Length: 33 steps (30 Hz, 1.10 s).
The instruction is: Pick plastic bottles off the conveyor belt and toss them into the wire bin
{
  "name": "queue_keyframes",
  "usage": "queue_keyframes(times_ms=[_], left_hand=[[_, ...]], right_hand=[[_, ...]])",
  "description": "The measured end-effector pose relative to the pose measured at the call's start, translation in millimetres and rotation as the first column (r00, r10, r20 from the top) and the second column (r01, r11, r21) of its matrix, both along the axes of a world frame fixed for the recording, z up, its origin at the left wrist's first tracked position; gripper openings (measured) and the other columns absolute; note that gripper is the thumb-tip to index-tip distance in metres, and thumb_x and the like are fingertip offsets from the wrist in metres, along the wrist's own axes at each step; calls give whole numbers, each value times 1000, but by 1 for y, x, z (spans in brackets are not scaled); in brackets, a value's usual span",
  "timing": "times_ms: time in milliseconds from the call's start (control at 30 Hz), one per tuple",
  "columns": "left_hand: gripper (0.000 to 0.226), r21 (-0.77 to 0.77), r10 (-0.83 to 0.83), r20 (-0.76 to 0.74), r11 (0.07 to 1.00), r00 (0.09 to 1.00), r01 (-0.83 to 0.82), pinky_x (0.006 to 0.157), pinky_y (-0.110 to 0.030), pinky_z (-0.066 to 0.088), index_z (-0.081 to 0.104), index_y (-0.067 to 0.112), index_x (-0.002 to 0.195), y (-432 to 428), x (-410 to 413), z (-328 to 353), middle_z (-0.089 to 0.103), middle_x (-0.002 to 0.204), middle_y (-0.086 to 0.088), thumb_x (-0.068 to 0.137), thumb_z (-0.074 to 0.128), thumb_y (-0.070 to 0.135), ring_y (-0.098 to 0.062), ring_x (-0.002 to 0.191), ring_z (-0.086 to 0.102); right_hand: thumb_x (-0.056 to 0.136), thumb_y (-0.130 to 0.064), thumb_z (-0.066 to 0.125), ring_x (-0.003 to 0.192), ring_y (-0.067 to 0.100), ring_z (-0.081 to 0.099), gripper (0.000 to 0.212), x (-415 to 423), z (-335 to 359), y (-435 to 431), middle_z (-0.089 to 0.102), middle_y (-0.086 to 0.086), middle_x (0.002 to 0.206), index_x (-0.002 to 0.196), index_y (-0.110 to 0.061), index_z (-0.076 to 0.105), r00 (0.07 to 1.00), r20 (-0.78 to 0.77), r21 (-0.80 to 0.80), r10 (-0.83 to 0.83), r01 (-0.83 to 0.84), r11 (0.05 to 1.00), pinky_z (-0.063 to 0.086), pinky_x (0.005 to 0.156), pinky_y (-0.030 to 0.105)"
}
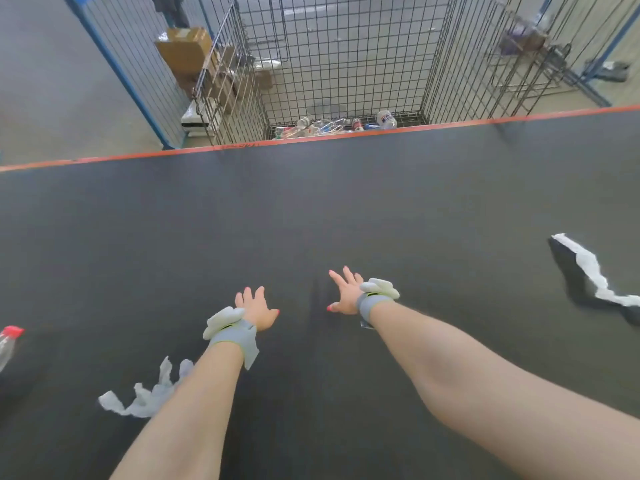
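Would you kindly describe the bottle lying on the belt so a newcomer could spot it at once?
Take the dark conveyor belt and follow it to the picture's far left edge, beyond the left hand. A clear plastic bottle lies there, partly cut off by the frame. Its red cap sets it apart from the crumpled white scrap nearby.

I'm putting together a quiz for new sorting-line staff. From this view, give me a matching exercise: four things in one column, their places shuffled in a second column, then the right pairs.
Things
1. red-capped bottle
2. long white strip
3. cardboard box
4. pile of bottles

Places
A. floor of the wire bin
B. on the conveyor belt, far right
C. on the belt, at the far left edge of view
D. beyond the belt, left of the bin

Pairs: 1-C; 2-B; 3-D; 4-A
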<state>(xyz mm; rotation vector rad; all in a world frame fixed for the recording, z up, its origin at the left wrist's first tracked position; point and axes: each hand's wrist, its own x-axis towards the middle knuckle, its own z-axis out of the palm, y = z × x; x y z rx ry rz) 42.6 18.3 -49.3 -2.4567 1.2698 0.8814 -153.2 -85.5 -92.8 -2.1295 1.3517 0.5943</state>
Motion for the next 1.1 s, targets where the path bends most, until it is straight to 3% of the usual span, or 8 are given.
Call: queue_keyframes(times_ms=[200,400,500,600,767,867,1000,1100], left_hand=[[67,50,10,59,999,998,-13,120,-41,11,12,17,153,59,6,-5,6,159,-13,98,44,38,-32,147,1],[64,35,62,84,997,995,-66,120,-40,13,15,14,152,99,11,-2,10,158,-15,98,42,36,-34,146,6],[62,30,69,80,997,994,-71,120,-41,12,14,14,153,107,7,-3,8,159,-14,99,41,32,-32,147,4],[61,21,64,66,998,996,-66,121,-40,11,14,14,152,112,3,-5,7,159,-15,100,40,32,-31,148,2],[63,-20,69,102,998,992,-67,119,-46,12,14,17,152,117,5,-6,5,159,-12,97,42,32,-28,148,-1],[71,-68,141,156,989,978,-132,117,-54,12,9,19,152,119,7,0,-1,160,-9,94,48,30,-26,148,-6],[81,-111,235,236,970,943,-215,118,-51,13,4,18,151,126,14,-1,-2,157,-12,89,55,20,-33,146,-3],[79,-43,278,252,960,927,-276,115,-51,23,4,22,151,134,20,-14,10,153,-13,88,52,22,-35,141,15]], right_hand=[[88,-55,56,149,29,5,89,-14,2,74,-10,1,162,153,-37,-3,1000,-8,81,30,-30,996,13,120,46],[73,-61,71,150,23,-5,112,-4,15,119,-11,-3,162,153,-38,-4,982,186,211,44,-84,974,9,121,46],[73,-51,77,150,23,-7,115,2,12,137,-11,-4,162,153,-38,-4,964,207,173,165,-203,964,9,119,49],[82,-40,72,150,27,-3,103,4,3,149,-11,-2,162,153,-36,-3,971,118,125,206,-221,967,11,120,48],[87,-13,53,149,29,3,90,-1,1,137,-11,0,162,152,-40,-4,996,88,60,-14,8,998,18,117,51],[88,2,41,150,23,-1,87,3,21,127,-9,-2,162,153,-37,-2,985,168,-36,-31,38,999,9,119,50],[90,2,37,150,21,1,83,13,33,115,-2,-1,162,154,-35,0,972,234,-139,17,16,990,5,120,48],[92,-3,42,150,21,2,81,16,35,107,0,-1,162,154,-34,0,971,234,-145,56,-22,989,6,121,47]])
